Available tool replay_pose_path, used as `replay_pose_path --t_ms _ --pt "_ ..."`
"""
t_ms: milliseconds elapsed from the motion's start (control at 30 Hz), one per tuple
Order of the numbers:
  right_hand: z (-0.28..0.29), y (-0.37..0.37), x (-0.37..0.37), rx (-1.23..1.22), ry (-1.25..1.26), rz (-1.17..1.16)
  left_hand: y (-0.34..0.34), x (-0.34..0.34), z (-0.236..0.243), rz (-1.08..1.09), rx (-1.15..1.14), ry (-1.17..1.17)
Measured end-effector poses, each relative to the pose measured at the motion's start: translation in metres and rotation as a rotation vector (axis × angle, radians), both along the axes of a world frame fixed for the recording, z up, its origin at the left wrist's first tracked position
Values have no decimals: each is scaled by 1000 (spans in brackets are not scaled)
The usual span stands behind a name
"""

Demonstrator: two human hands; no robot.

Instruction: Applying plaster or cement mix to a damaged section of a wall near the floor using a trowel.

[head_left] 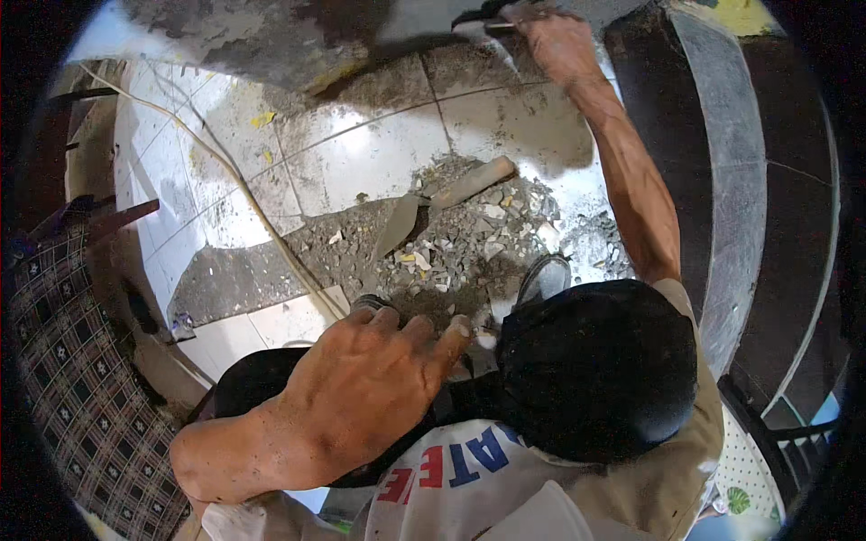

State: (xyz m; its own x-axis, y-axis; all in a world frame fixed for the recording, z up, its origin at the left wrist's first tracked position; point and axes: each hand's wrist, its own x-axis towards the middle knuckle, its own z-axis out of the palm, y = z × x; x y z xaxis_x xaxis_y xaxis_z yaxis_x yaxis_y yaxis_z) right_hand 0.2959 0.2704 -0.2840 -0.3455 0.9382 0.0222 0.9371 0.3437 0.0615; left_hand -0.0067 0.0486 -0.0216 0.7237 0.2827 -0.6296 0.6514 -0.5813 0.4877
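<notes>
My right hand (557, 43) reaches far forward to the grey, patchy wall surface (262, 27) at the top. It is closed on a dark hand tool (478, 15), blurred and partly cut off by the frame's edge, so its exact kind is unclear. My left hand (365, 383) hangs loosely above my left knee, back of the hand up. Its fingers are bent and somewhat apart, with nothing visible in them. Between the hands, a trowel (398, 225) with a pale wooden handle (474, 182) lies on a heap of broken rubble (492, 230).
Dusty white floor tiles (361, 149) surround the rubble. A pale cable (230, 167) crosses them on the left. Checked cloth (81, 379) hangs at the far left. Dark steps with grey edging (735, 189) rise on the right. My black-covered knee (595, 370) and grey shoe (546, 275) are close by.
</notes>
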Motion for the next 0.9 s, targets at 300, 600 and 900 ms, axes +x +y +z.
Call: replay_pose_path --t_ms 300,600,900 --pt "-20 -5 -8 -3 126 -49 3 1 -5 -28 8 -33" --pt "-3 -1 -38 416 -43 257 2 0 -2 -28 2 -19" --pt "101 -66 -46 484 237 339 0 -8 -1 -16 -12 2"
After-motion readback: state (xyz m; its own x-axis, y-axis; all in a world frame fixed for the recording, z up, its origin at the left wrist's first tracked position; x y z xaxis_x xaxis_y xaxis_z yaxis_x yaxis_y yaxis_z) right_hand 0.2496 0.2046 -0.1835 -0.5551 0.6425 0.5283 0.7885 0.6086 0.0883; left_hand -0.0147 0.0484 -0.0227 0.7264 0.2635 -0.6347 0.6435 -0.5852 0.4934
